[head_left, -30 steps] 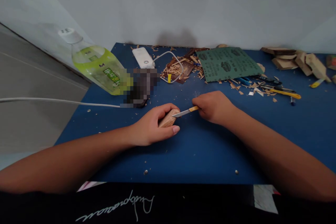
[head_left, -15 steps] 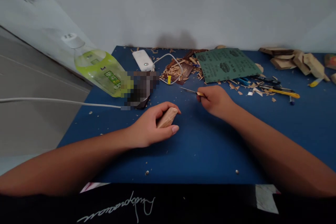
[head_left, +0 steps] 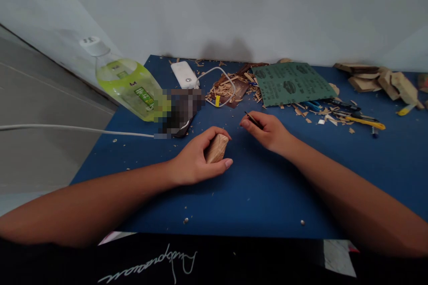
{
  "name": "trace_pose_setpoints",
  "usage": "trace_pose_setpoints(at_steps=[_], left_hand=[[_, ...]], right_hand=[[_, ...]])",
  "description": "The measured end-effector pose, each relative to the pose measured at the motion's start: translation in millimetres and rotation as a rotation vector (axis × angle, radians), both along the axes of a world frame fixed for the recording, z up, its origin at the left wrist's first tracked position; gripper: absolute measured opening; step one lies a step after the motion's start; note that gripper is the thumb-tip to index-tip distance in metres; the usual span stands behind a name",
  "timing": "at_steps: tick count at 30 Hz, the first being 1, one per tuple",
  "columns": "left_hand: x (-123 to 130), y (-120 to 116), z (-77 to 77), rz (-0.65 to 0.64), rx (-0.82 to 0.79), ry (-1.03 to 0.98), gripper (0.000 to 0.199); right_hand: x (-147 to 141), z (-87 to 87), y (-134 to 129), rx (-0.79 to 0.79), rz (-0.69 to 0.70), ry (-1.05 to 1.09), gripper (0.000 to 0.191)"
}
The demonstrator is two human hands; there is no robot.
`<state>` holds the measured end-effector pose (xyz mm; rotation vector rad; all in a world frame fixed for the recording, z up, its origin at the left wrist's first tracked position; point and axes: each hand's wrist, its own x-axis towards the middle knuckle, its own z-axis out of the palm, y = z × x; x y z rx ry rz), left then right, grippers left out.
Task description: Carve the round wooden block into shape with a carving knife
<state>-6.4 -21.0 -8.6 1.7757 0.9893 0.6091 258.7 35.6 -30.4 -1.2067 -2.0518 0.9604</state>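
Near the table's middle, my left hand (head_left: pixel 199 160) is closed round a small carved wood block (head_left: pixel 217 148), thumb below it and fingers over the top. The block's faceted end shows between thumb and index finger; its other end is hidden in my palm. My right hand (head_left: pixel 264 128), a short way to the right and apart from the block, grips a slim craft knife (head_left: pixel 254 120). Only a dark, narrow part of the knife shows between the fingers. Both forearms rest over the blue table (head_left: pixel 261 205).
Wood shavings (head_left: pixel 222 91) and green sandpaper (head_left: pixel 294 83) lie at the back. Wood pieces (head_left: pixel 384 80), a yellow cutter (head_left: pixel 364 121) and other tools are to the right. A tilted bottle (head_left: pixel 130 87), white power bank (head_left: pixel 184 75), cable (head_left: pixel 76 129) and a dark blurred object (head_left: pixel 182 118) are left.
My right hand has turned and shifted slightly left, so the knife's blade no longer points out to the left. My left hand with the wood block has moved slightly right.
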Motion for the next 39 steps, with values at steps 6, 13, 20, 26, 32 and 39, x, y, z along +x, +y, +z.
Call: trace_pose_setpoints(at_steps=[6, 13, 20, 26, 32, 39], left_hand=[[1, -1, -0.7, -0.001, -0.023, 0.0, 0.056], [0, 0, -2.6, 0.021, -0.083, -0.043, 0.064], [-2, 4, -9.2, -0.074, -0.286, -0.3, 0.05], [-2, 4, -5.7, -0.066, -0.28, -0.335, 0.048], [1, 5, 1.7, -0.026, -0.204, -0.159, 0.052], [4, -4, 12.1, 0.026, 0.004, 0.124, 0.054]], right_hand=[[1, 1.1, -1, 0.117, 0.101, -0.052, 0.044], [0, -2.4, -2, 0.145, 0.147, -0.1, 0.043], [-1, -4.7, -1, 0.171, 0.145, -0.072, 0.029], [0, -3.6, -3, 0.224, 0.164, -0.121, 0.032], [1, 1.2, -8, 0.321, 0.165, -0.244, 0.026], [-6, 11.7, -28, 0.625, -0.072, -0.507, 0.047]])
